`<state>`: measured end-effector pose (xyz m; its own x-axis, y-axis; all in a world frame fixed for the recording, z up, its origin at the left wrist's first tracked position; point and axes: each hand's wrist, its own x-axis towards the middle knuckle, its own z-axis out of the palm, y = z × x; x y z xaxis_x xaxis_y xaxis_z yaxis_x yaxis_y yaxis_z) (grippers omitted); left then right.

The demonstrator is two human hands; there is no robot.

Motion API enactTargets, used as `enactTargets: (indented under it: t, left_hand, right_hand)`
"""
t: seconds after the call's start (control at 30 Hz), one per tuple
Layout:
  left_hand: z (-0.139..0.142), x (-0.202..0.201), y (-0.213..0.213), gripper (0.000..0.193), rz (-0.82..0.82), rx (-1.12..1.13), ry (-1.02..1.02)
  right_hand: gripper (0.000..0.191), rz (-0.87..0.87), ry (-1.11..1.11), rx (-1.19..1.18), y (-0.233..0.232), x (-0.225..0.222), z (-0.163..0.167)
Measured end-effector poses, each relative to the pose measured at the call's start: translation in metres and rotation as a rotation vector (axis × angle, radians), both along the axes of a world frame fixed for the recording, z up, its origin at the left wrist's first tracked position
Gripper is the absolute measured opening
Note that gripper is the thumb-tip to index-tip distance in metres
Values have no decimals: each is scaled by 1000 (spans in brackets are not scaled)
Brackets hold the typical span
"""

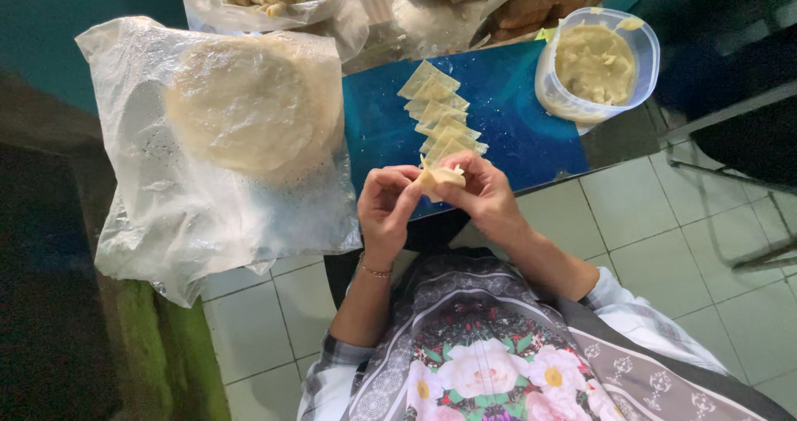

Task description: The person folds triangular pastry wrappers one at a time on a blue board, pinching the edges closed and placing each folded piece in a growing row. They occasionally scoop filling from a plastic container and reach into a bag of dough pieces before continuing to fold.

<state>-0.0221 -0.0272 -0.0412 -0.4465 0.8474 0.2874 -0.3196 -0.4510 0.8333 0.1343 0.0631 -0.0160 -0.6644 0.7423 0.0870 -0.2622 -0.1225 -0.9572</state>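
Pinching a small pale dough wrapper (437,178), soft and folded, between left hand (387,208) and right hand (486,195), both closed on it, just above the near edge of the glossy blue table (515,122). Lying just beyond: a row of overlapping square wrappers (442,118). Standing further right: a round plastic tub of creamy filling (595,64). Resting left: round flat dough sheets in a crinkled clear plastic bag (166,213).

We see soft, even daylight; glare sheens the plastic bag (158,213) toward nine o'clock, deep shadow fills both side edges, focus stays sharp.
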Motion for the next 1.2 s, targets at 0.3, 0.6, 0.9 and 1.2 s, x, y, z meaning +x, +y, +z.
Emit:
enactTargets:
  t: [0.3, 0.6, 0.9, 1.2]
  left_hand:
    - [-6, -1, 5, 9, 186, -69, -134]
    - [-10, 0, 8, 11, 268, -75, -184]
    - [-13, 1, 8, 11, 273, -69, -183]
    - [0, -3, 8, 9, 152, -128, -208]
  right_hand:
    - [22, -133, 185, -455, 43, 41, -2]
    - [17, -491, -560, 829, 19, 33, 12]
    - [27, -369, -749, 1322, -4, 10, 24]
    - [22, -405, -637, 1176, -1, 16, 24]
